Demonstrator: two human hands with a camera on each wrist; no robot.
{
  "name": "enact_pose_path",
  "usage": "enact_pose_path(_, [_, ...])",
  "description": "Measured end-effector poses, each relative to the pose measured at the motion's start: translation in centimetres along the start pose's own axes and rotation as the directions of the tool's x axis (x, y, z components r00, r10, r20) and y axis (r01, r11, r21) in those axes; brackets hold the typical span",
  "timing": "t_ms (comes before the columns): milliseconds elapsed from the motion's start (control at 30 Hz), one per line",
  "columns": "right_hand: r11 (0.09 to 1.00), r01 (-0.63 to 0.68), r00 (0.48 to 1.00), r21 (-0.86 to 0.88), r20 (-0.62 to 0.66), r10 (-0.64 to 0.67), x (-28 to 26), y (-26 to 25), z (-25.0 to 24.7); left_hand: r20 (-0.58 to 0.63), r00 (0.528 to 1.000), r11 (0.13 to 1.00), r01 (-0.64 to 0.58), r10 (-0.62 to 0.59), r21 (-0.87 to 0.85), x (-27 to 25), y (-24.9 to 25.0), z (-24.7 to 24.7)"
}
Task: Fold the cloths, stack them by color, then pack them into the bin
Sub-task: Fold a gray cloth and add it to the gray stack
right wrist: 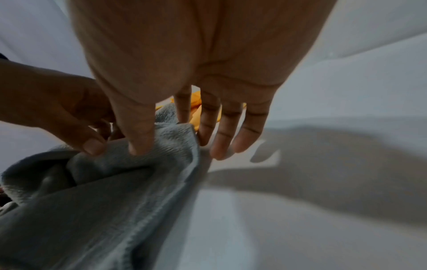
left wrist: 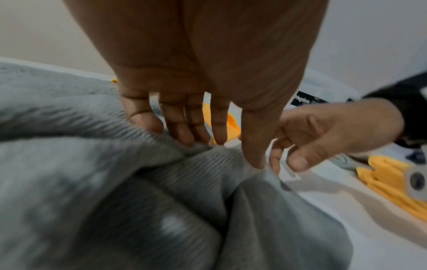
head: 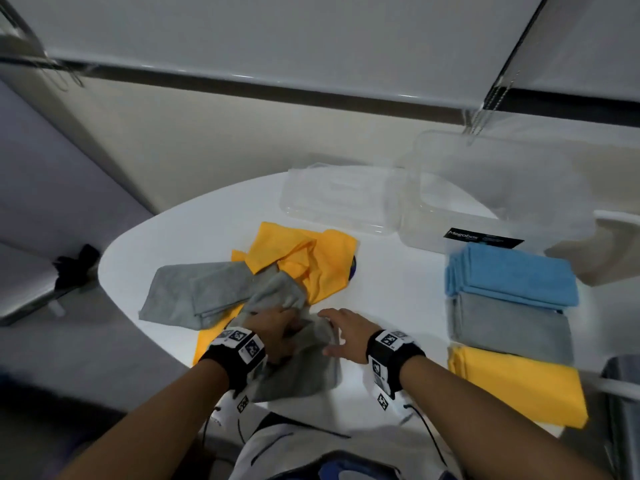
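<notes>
Gripping grey cloth (head: 301, 372), left hand (head: 273, 327), lengthwise near-to-far

Head looks down — both wrist views, close-up, share the grey cloth (head: 301, 372).

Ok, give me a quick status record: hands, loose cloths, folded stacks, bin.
left hand: grips held grey cloth at the table near edge
right hand: pinches the same cloth's edge
loose: grey cloths and yellow cloths, heaped mid-table
folded: blue stack, grey stack, yellow stack, far to near on the right
bin: clear, open, no cloths visible inside; lid beside it
stage: folding; nothing packed yet
</notes>
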State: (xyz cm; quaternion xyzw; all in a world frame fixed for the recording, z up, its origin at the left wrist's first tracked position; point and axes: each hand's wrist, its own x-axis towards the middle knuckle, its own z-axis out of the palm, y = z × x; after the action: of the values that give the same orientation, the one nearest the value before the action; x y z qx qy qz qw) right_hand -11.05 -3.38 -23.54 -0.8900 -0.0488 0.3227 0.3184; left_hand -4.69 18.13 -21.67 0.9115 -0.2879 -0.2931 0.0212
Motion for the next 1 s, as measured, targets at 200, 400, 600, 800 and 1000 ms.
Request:
enact_pose_path(200, [0.998, -0.032, 0.984, 0.048, -0.171, 0.040, 1.5, -1.4, 1.2, 0.018, 0.999, 0.998, -0.036, 0.035, 0.048, 0.0, -0.1, 1.6])
enact_pose_path(400, [0.840, 0.120, 0.931, 0.529, -0.354, 0.090, -1.1, -2.6, -4.5, -0.233, 0.968, 0.952, -0.151, 0.089, -0.267, 1.0, 0.4, -2.2])
enact_pose_path(600, [0.655, 0.437, 0.763, 0.616, -0.640, 0.092, -5.7, -5.5, -11.9, -0.256, 0.937, 0.706, -0.348, 0.239, -0.616, 1.3, 2.7, -9.3])
enact_pose_path(800, [0.473, 0.574, 0.703, 0.668, -0.699, 0.134, -8.9, -6.9, -15.5, -0.368, 0.855, 0.578, -0.519, 0.367, -0.630, 1.5, 6.2, -13.7])
enact_pose_path(1000, [0.455, 0.603, 0.670, 0.655, -0.726, 0.157, -9.5, -7.2, -15.3, -0.472, 0.784, 0.242, -0.589, 0.403, -0.771, 0.9, 10.4, -14.5])
